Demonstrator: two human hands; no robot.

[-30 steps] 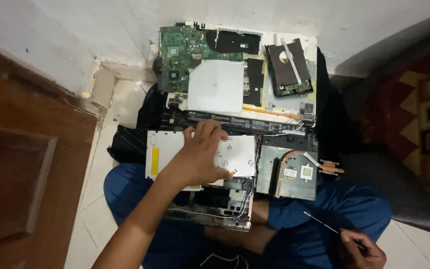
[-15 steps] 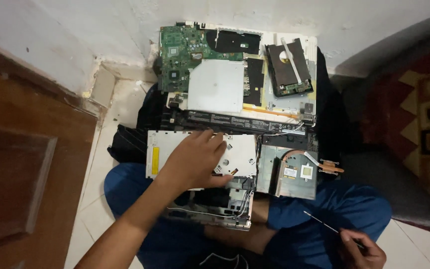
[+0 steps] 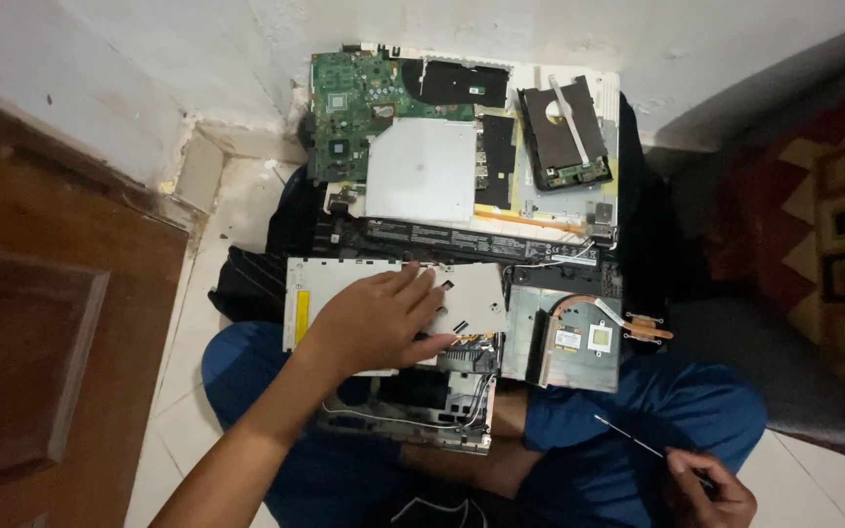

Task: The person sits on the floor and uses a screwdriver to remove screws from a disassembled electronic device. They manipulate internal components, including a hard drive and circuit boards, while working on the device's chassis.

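My left hand (image 3: 378,323) lies flat on a silver optical drive (image 3: 476,293) that rests on an opened laptop chassis (image 3: 442,420) on my lap. My right hand (image 3: 706,489) at the lower right grips a thin screwdriver (image 3: 628,440), its tip pointing up-left toward the chassis. Beside the drive sits a grey board section with a copper heat pipe (image 3: 628,323). Farther away lies another opened laptop base with a green motherboard (image 3: 354,108), a silver plate (image 3: 422,171) and a black hard drive (image 3: 559,137).
A brown wooden door (image 3: 41,342) fills the left side. A white wall (image 3: 149,68) runs behind the parts. A patterned red rug (image 3: 823,215) lies at the right. Black cloth (image 3: 256,284) sits under the parts on the white tiled floor.
My left hand has shifted slightly on the optical drive, its fingers spreading a little toward the right. My right hand still holds the screwdriver in the same place.
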